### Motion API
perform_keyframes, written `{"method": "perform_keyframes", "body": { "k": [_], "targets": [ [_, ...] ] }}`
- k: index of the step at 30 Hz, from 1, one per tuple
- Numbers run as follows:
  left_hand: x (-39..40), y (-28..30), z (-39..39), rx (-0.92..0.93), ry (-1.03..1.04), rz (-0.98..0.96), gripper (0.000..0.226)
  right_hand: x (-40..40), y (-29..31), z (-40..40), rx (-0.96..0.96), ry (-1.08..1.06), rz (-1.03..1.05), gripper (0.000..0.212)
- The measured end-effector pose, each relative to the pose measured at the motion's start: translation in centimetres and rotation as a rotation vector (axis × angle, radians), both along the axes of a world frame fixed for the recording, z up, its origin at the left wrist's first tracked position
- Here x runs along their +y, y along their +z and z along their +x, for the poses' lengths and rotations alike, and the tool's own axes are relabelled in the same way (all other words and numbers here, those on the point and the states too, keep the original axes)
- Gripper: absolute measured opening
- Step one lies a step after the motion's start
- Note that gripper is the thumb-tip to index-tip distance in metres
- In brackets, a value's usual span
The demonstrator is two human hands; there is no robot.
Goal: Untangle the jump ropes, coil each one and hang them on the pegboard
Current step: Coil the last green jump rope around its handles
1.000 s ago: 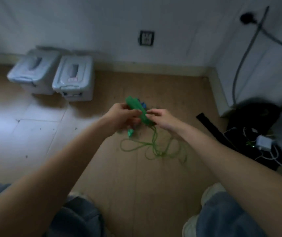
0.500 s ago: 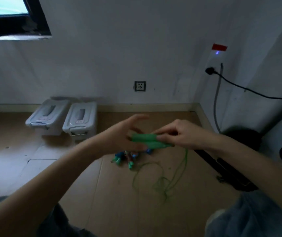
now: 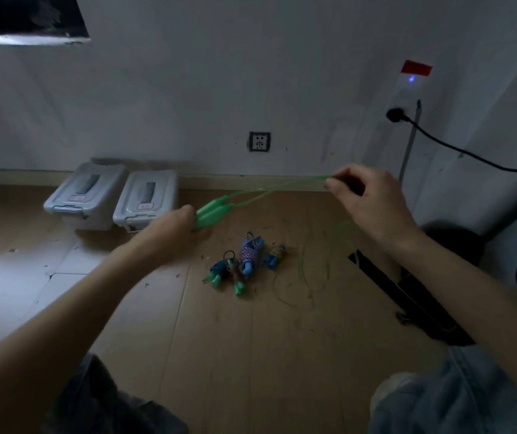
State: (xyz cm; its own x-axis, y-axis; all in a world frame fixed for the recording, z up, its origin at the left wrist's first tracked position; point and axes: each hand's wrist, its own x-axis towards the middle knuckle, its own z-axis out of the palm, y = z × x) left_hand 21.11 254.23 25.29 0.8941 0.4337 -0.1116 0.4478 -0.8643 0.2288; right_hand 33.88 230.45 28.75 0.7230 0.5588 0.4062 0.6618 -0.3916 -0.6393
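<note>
Green plastic is what I have in both hands. My left hand point(image 3: 172, 225) is curled round the two green handles point(image 3: 212, 213), held side by side with their cord ends pointing away from me to the right. My right hand point(image 3: 366, 198) pinches the green cord point(image 3: 282, 186) between thumb and fingers, up in the air, so both strands run fairly taut from the handles to that pinch. Past my right hand the rest of the cord drops in thin, slack loops onto the wooden floor point(image 3: 219, 355), near the black strap point(image 3: 385, 286) toward the right-hand wall.

On the floor between my arms lie the other jump ropes point(image 3: 244, 261), small bundles in blue, teal and striped cord, close together; I cannot tell how knotted they are.

I judge this rope to be light, thin and limp, probably slick plastic, so it will slide through a loose pinch and kink if I yank it. The handles are the stiff part and the sensible place to anchor. For coiling, I would keep both handles in one fist and feed the doubled cord round in even loops.

No pegboard shows from here.
</note>
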Motion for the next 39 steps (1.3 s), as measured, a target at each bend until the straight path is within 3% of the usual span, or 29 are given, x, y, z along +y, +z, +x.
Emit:
{"method": "perform_keyframes", "body": {
  "k": [1, 3, 5, 6, 9, 10, 13, 15, 18, 20, 22, 25, 30, 32, 34, 36, 39],
  "targets": [
    [-0.6, -0.3, 0.1, -0.015, -0.002, -0.016, 0.020, 0.2, -0.2, -0.3, 0.022, 0.077, -0.102, 0.006],
    [-1.5, -0.1, 0.2, -0.073, -0.012, -0.074, 0.021, 0.4, -1.1, -0.8, 0.149, 0.255, -0.591, 0.017],
    [-2.2, 0.5, 0.1, -0.096, -0.082, -0.112, 0.022, 0.3, -2.0, -1.0, 0.183, 0.271, -0.996, 0.043],
    [-2.6, 0.7, 0.0, -0.093, -0.134, -0.137, 0.022, 0.2, -2.1, -0.9, 0.193, 0.229, -0.986, 0.057],
    [-4.1, 1.2, -0.2, -0.029, -0.293, -0.193, 0.018, 0.6, -1.9, -1.4, 0.359, 0.236, -0.596, 0.078],
    [-4.4, 1.2, -0.2, -0.005, -0.323, -0.222, 0.019, 0.8, -2.0, -1.5, 0.420, 0.288, -0.543, 0.071],
    [-4.4, 1.8, -0.4, 0.030, -0.353, -0.269, 0.017, 1.1, -2.1, -2.4, 0.696, 0.458, -0.402, 0.018],
    [-3.9, 1.9, -0.7, 0.054, -0.339, -0.287, 0.018, 0.9, -1.6, -2.3, 0.766, 0.486, -0.270, 0.018],
    [-3.9, 1.8, -1.2, 0.008, -0.286, -0.636, 0.012, 0.7, -1.0, -1.8, 0.801, 0.483, -0.152, 0.025],
    [-4.1, 1.9, -1.4, -0.020, -0.271, -0.835, 0.006, 0.7, -1.2, -1.7, 0.732, 0.437, -0.189, 0.027],
    [-4.1, 1.7, -1.4, 0.028, -0.267, -0.882, 0.007, 0.8, -1.5, -1.7, 0.563, 0.380, -0.317, 0.026],
    [-4.4, 0.9, -1.2, 0.134, -0.261, -0.761, 0.017, 1.3, -1.9, -2.1, 0.227, 0.325, -0.516, 0.020],
    [-4.2, -0.1, -0.6, 0.167, -0.187, -0.687, 0.019, 0.9, -2.4, -2.3, -0.004, 0.320, -0.879, 0.018],
    [-4.5, -0.7, -0.3, 0.206, -0.189, -0.606, 0.016, 1.3, -2.5, -3.2, -0.249, 0.310, -0.957, 0.015],
    [-5.7, -1.9, -0.2, 0.315, -0.228, -0.516, 0.018, 2.2, -3.3, -4.8, -0.497, 0.429, -0.994, 0.016],
    [-7.3, -3.4, -0.3, 0.489, -0.265, -0.530, 0.018, 2.9, -4.2, -6.2, -0.557, 0.604, -1.056, 0.016],
    [-8.3, -4.3, -1.0, 0.680, -0.361, -0.586, 0.022, 2.5, -4.9, -6.6, -0.485, 0.752, -1.084, 0.010]
  ]
}}
